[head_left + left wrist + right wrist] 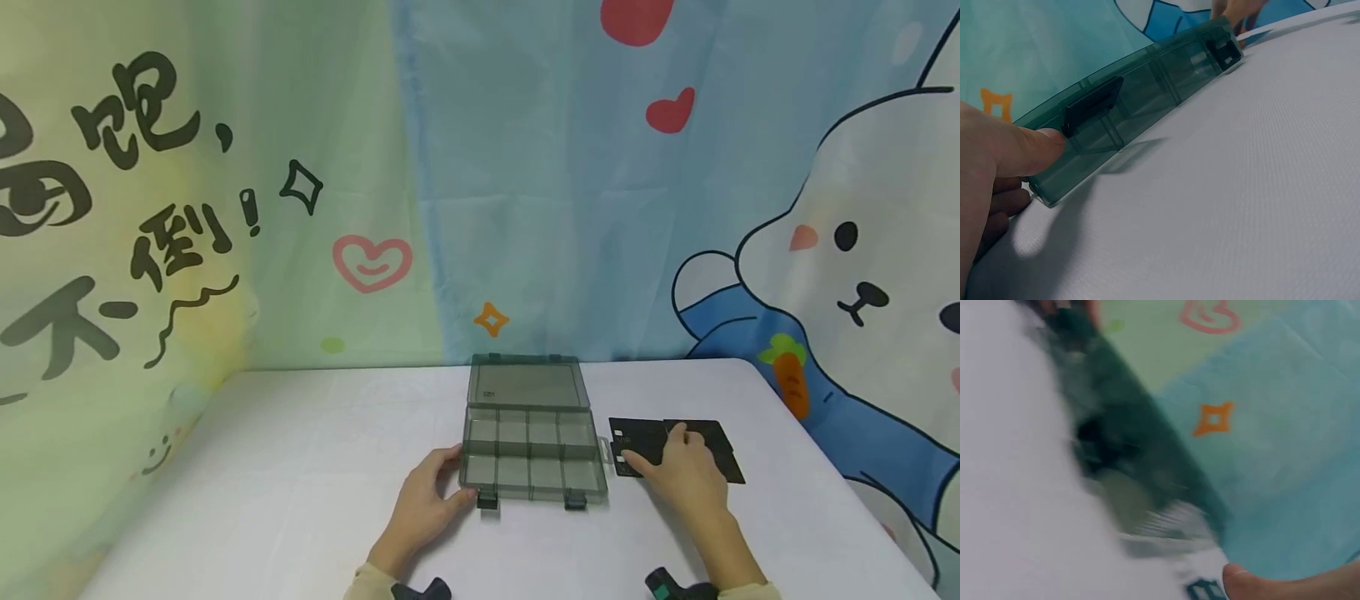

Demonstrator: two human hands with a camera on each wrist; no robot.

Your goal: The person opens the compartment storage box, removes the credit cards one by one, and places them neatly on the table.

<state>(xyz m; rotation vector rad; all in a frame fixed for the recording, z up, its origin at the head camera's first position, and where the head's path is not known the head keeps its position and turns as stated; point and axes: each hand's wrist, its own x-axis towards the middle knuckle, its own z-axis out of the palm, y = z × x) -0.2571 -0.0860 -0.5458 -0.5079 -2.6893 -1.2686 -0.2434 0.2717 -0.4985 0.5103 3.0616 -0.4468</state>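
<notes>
A translucent grey-green compartment box [528,457] lies on the table with its lid [528,383] folded back. My left hand [426,498] holds its left front corner, the thumb on the front wall beside a dark latch [1094,103] and the other fingers at the side. Right of the box lie several black cards [637,432], each left one marked with a small pale square. Over these cards is my right hand [686,471], thumb and fingers spread apart and fingertips right at the cards. Its thumb [1260,584] shows low in the blurred right wrist view.
White cloth covers the table [300,467]. A printed curtain [525,167] hangs behind its back edge. A clear hanger tab [604,450] sticks out from the box's right side, between box and cards. Dark wrist devices [678,586] sit on both wrists.
</notes>
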